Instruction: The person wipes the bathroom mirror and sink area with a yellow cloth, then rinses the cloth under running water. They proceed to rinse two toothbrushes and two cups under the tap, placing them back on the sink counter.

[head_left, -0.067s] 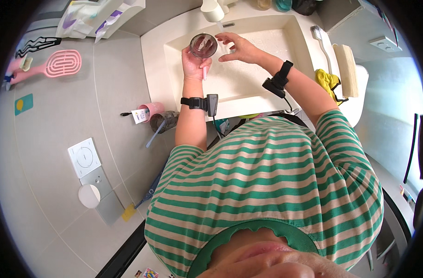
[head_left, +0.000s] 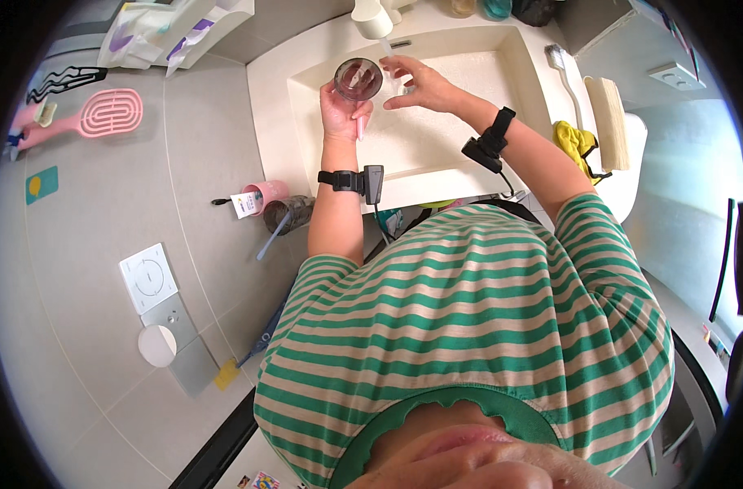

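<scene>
My left hand point(head_left: 344, 112) is closed round a round, dark see-through cup point(head_left: 358, 79), its mouth facing up over the left part of the white sink point(head_left: 306, 155). A short pink stick-like piece point(head_left: 360, 128) shows below the cup by my fingers; what it belongs to is hidden. To the right of the cup is my right hand point(head_left: 420, 85), fingers apart and bent, holding nothing that I can see. Its fingertips are at the water stream point(head_left: 388, 49) falling from the white tap point(head_left: 373, 20). Both wrists wear black straps with small devices.
A white brush point(head_left: 560, 69) and a yellow cloth point(head_left: 575, 148) lie along the sink's right rim. On the left wall are a pink cup point(head_left: 267, 194), a dark cup point(head_left: 290, 215) with a toothbrush, and a pink hairbrush point(head_left: 111, 112). Bottles stand behind the basin.
Almost nothing differs. My right hand's fingers have shifted very slightly by the water, while my left hand keeps the cup in the same place.
</scene>
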Demonstrator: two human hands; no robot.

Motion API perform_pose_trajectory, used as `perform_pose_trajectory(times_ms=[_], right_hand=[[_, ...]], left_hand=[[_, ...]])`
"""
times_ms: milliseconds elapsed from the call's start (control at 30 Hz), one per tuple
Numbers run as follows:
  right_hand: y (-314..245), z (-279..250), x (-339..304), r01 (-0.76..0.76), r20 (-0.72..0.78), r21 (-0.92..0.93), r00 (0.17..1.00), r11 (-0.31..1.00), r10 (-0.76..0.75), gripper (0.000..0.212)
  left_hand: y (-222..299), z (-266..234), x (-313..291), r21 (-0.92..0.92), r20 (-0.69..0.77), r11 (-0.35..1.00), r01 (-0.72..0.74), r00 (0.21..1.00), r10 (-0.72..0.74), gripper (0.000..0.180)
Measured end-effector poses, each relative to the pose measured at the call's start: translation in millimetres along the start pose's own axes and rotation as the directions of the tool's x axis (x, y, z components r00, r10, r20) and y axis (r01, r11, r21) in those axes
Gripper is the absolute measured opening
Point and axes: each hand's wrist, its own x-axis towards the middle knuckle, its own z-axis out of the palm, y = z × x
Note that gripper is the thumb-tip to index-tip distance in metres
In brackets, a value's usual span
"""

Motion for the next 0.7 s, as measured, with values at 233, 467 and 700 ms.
perform_pose_trajectory(times_ms=[233, 467, 700], right_hand=[[2, 15, -1, 0.138, -0.292, -0.291, 0.929, 0.947, -0.226, 0.092], [20, -7, -4, 0.119, -0.126, -0.275, 0.979, 0.954, -0.159, 0.075], [17, -33, -3, 0.153, -0.134, -0.21, 0.974, 0.966, -0.183, 0.066]], left_hand=[[-32, 4, 17, 0.226, -0.271, 0.972, 0.062, 0.963, 0.001, 0.045], [-39, -5, 43, 0.304, -0.318, 0.866, 0.397, 0.899, -0.3, 0.068], [-47, -12, 69, 0.357, -0.304, 0.848, 0.391, 0.907, -0.29, 0.057]])
